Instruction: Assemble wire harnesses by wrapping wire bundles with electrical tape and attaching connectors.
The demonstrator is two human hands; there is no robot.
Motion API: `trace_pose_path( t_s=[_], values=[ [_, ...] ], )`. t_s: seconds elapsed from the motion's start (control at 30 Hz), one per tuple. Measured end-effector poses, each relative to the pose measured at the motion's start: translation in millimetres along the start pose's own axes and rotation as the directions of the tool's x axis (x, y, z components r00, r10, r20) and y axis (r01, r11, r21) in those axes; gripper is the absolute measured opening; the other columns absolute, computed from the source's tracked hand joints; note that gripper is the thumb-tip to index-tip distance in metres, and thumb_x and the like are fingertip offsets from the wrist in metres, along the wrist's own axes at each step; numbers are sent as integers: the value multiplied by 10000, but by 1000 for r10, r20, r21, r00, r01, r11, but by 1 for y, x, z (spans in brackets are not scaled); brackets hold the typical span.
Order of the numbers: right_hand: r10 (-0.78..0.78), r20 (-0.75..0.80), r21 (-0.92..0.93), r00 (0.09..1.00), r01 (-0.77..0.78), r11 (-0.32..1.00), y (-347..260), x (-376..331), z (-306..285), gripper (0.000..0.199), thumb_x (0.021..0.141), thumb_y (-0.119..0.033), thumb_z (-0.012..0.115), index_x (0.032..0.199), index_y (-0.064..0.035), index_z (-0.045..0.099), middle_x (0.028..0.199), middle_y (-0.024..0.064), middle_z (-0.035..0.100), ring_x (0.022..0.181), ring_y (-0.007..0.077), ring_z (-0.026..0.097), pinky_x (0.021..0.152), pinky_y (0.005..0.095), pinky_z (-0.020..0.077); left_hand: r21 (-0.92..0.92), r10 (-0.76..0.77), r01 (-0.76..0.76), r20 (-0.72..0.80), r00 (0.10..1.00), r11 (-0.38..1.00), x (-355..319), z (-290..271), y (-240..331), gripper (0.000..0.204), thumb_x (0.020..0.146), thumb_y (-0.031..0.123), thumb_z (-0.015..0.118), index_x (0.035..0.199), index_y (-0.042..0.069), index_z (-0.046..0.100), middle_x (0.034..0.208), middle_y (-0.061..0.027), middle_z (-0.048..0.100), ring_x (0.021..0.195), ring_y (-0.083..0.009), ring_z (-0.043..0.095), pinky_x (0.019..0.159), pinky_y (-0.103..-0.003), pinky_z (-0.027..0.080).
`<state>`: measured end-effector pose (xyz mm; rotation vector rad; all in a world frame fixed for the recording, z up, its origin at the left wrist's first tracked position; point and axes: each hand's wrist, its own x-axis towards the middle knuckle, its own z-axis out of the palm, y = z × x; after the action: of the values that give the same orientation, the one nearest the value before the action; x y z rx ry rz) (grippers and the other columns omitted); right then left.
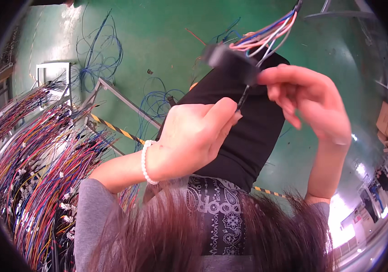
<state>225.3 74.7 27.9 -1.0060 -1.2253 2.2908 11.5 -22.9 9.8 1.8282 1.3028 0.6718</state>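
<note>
My left hand, a white beaded bracelet at its wrist, is closed in a pinch on a thin black-wrapped wire bundle. The bundle runs up and away, fanning into pink, white, blue and brown wires. Across it lies a dark block-like thing, smeared by motion, its kind unclear. The upper fingertips of my right hand are at the right end of this dark thing and seem to pinch it. The other fingers are loosely curled. My black-clad lap is below both hands.
Heaps of multicoloured wires with white connectors fill the left side. Near them stand a metal frame and a yellow-black striped bar. Loose blue wires lie on the green floor. A cardboard box is far right.
</note>
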Motion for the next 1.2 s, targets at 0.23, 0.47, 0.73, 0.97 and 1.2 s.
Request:
trace_pose_path(
  t_s=[0.23,0.47,0.73,0.97,1.2],
  values=[
    [-83,-248,-56,965,71,996,38,22,37,537,906,-401,651,1231,2,508,1197,179,595,1068,246,626,835,343,565,-651,-149,306,287,946,695,4,-5,11,255,1014,151,437,824,20,545,626,9,472,507,-71,401,476,-252,317],
    [-166,230,406,959,60,912,40,34,12,692,889,-416,633,1345,56,415,1378,264,468,1255,305,503,986,361,473,-743,-154,542,528,835,393,7,-28,21,295,1030,203,422,839,10,539,639,50,421,525,-26,326,479,-218,225],
    [-12,-87,61,996,17,998,30,-8,-1,841,744,-517,714,1271,90,466,1076,149,531,801,171,546,652,277,498,-228,-132,169,167,977,959,2,-21,11,80,940,39,524,877,-10,528,673,-130,547,563,-292,543,548,-324,436],
    [-187,-169,-128,968,167,978,31,-3,14,672,934,-413,582,1357,81,414,1205,177,577,1009,241,605,820,361,540,-327,21,27,141,990,945,5,-1,16,96,943,44,519,855,3,521,672,-133,553,590,-342,585,533,-358,448],
    [-243,-43,236,969,246,940,38,30,21,610,840,-304,617,1315,54,484,1197,162,564,1068,222,574,900,331,491,-468,-39,135,210,977,873,8,-7,17,152,970,78,480,847,1,525,630,-104,499,500,-243,493,496,-332,381]
  ],
)
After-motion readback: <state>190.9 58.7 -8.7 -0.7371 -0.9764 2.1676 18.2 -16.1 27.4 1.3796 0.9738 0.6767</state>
